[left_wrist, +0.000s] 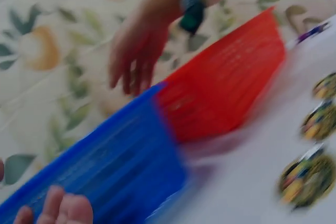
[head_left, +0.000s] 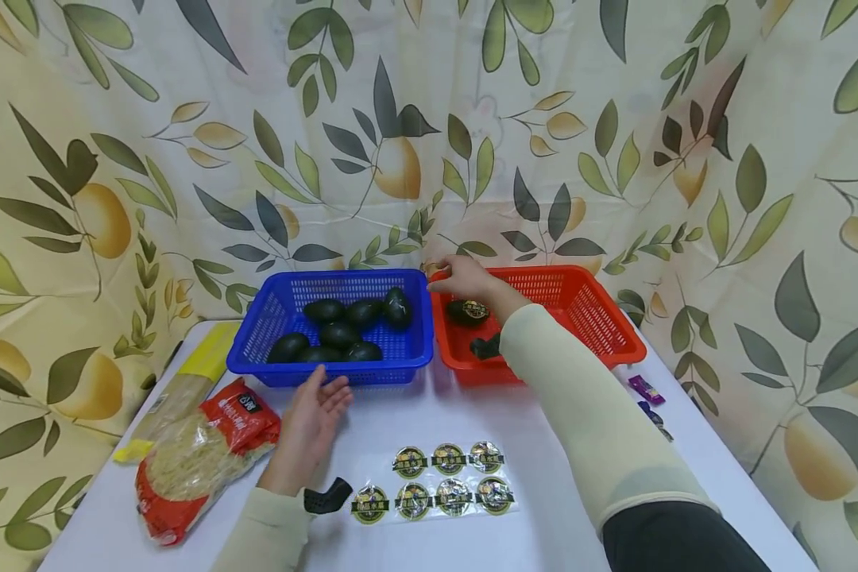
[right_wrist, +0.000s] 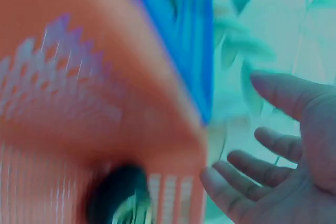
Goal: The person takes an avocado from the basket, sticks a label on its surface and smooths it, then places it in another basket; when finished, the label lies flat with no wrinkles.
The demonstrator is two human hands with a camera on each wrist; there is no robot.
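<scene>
My right hand (head_left: 465,280) hovers over the back left corner of the red basket (head_left: 558,274), fingers spread and nothing in them in the right wrist view. Inside that basket lies a dark avocado (head_left: 466,312) with a round gold-and-black sticker on it. My left hand (head_left: 313,417) is empty, palm turned up, its fingertips right at the front wall of the blue basket (head_left: 400,373). Several dark avocados (head_left: 339,335) without visible stickers lie in the blue basket. On the table in front is a clear sheet of round stickers (head_left: 452,494), in two rows.
To the left lie a red-and-clear bag of pale dried food (head_left: 186,469) and a yellow-and-clear packet (head_left: 186,381). Small purple wrappers (head_left: 647,389) sit right of the red basket. A leaf-patterned curtain (head_left: 429,119) hangs behind the white table (head_left: 579,524).
</scene>
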